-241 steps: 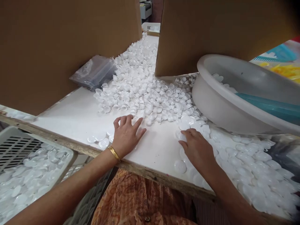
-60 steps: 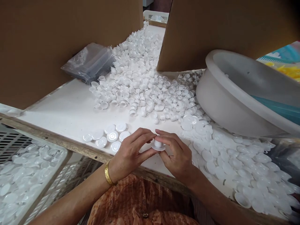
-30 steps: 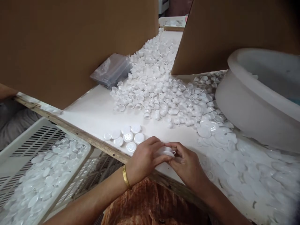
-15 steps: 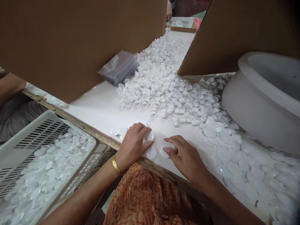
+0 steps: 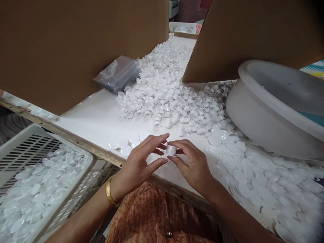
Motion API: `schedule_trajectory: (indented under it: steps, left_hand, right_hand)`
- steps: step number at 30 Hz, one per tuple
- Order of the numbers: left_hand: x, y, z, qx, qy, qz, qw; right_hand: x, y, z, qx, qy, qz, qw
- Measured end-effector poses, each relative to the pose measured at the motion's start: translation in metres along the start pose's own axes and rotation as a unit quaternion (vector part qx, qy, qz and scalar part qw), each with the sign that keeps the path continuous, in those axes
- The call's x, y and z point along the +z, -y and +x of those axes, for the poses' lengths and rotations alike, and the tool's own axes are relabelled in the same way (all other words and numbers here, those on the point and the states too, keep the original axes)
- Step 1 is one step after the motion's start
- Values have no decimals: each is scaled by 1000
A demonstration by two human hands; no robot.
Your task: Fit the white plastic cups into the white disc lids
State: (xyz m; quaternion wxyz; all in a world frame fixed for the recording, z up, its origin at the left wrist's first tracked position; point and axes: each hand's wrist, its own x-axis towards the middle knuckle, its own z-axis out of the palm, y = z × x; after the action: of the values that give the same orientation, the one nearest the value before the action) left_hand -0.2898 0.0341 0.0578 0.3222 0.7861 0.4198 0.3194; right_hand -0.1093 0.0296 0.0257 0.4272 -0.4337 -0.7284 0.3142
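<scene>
My right hand pinches a tiny white toy cup between thumb and fingertips, just above the table near its front edge. A thin white rim shows under the cup, perhaps a saucer, partly hidden by the thumb. Just left of the cup, my left hand has its fingers stretched and its thumb apart, with nothing seen in it. Several flat white saucers lie on the white tabletop beyond and left of that hand. Farther back spreads a heap of small white cups.
A large pale tub stands at right, amid many loose saucers. Cardboard panels rise at left and right. A clear plastic packet lies beside the heap. At lower left, a slatted basket holds white pieces.
My right hand has moved from a saucer on the table to gripping a small cup, raised slightly. My left hand has come off the pieces and opened. The view has shifted rightward.
</scene>
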Motion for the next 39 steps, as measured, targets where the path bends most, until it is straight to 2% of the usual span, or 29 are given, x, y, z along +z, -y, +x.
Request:
schedule_trajectory:
  steps: [4,11,17,23,29,34,36,39]
  left_hand:
    - [-4,-1,-1,68,-12,75,995]
    - [2,-4,-3,126,-45,147,980]
    - [4,-4,-6,145,-42,181,972]
    - [2,-7,-3,145,-33,164,975]
    - [-8,-8,2,137,33,146,979]
    - [-10,-7,7,127,59,129,982]
    - [-10,-4,11,102,76,121,984]
    - [-14,3,19,53,108,100,988]
  right_hand:
    - [-2,2,-3,-97,-17,-74,992]
    - [-3,6,-5,-149,-32,-108,982]
    - [-5,7,-5,-146,-38,-104,983]
    - [-5,8,-6,-144,-26,-98,984]
    - [-4,5,-8,-135,-6,-79,988]
    - [-2,3,-9,-111,13,-68,991]
    - [0,1,-8,-92,15,-64,994]
    - [3,-4,-4,-9,-2,-61,998]
